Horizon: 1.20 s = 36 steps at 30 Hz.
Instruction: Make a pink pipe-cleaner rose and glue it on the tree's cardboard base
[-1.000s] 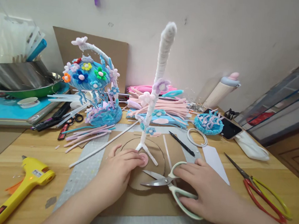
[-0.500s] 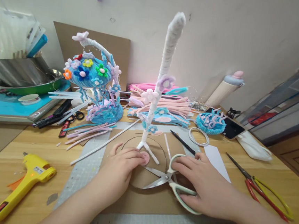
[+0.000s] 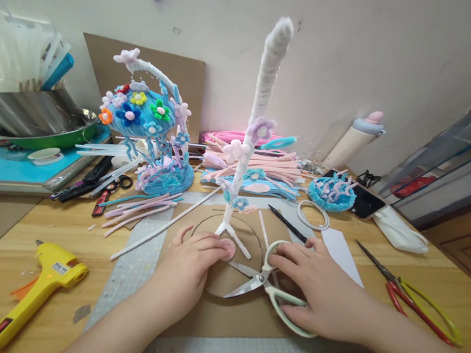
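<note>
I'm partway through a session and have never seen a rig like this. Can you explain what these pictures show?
There is no machine here: these are a person's two bare hands. Every picture comes from one camera worn on the head, looking forward and down.

On the wooden table lies a cardboard sheet, with a white fuzzy stem standing over it, dotted with flowers. A yellow glue gun lies to the left, and red-and-yellow-handled scissors to the right. Behind are bundled fuzzy sticks and a blue flowered model.

The right hand holds pale-handled scissors, blades open. The left hand touches a pink disc; whether it grips it, I can't tell.
</note>
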Tool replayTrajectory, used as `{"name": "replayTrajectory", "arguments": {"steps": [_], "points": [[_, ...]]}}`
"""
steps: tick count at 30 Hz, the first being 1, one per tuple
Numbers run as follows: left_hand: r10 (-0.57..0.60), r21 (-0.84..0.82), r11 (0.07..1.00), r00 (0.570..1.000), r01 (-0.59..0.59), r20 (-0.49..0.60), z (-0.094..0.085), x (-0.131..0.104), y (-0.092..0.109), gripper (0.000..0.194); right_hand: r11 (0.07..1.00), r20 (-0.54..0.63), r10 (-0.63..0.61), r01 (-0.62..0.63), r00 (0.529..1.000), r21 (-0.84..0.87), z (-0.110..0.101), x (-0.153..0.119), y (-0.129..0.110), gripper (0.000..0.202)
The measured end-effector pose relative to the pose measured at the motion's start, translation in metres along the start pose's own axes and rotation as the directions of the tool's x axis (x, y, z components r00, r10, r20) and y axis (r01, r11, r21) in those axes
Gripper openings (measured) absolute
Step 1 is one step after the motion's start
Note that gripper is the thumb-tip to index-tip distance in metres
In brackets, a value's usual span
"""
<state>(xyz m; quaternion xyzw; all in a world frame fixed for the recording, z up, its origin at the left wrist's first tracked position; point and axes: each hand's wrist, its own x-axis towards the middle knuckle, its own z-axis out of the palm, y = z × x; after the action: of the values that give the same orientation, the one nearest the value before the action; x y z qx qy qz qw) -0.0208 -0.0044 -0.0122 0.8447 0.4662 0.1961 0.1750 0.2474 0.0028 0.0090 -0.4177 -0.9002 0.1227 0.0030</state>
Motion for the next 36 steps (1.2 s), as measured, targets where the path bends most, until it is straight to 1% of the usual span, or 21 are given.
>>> {"name": "replayTrajectory", "arguments": {"steps": [5, 11, 17, 31, 36], "points": [[-0.004, -0.001, 1.000, 1.000, 0.004, 0.021, -0.0016, -0.0001, 0.0012, 0.054, 1.000, 0.001, -0.006, 0.006, 1.000, -0.017, -0.0003, 0.0007, -0.0005, 0.037], [-0.007, -0.005, 1.000, 1.000, 0.007, 0.021, -0.0015, -0.0001, 0.0008, 0.055, 1.000, 0.006, -0.010, 0.010, 1.000, -0.018, -0.0005, 0.0012, 0.0002, 0.035], [0.009, -0.011, 1.000, 0.998, -0.009, 0.056, -0.0016, -0.0011, 0.0019, 0.063, 1.000, 0.014, -0.012, 0.012, 1.000, -0.013, -0.0005, 0.0017, 0.0005, 0.033], [0.008, 0.006, 1.000, 0.998, -0.008, 0.068, -0.0039, 0.0009, 0.0030, 0.066, 1.000, 0.002, -0.011, 0.011, 1.000, -0.015, 0.0029, 0.0034, 0.0021, 0.033], [0.012, 0.010, 1.000, 0.998, -0.013, 0.063, -0.0048, 0.0005, 0.0030, 0.062, 1.000, -0.007, -0.013, 0.013, 1.000, -0.005, 0.0045, 0.0019, 0.0020, 0.031]]}}
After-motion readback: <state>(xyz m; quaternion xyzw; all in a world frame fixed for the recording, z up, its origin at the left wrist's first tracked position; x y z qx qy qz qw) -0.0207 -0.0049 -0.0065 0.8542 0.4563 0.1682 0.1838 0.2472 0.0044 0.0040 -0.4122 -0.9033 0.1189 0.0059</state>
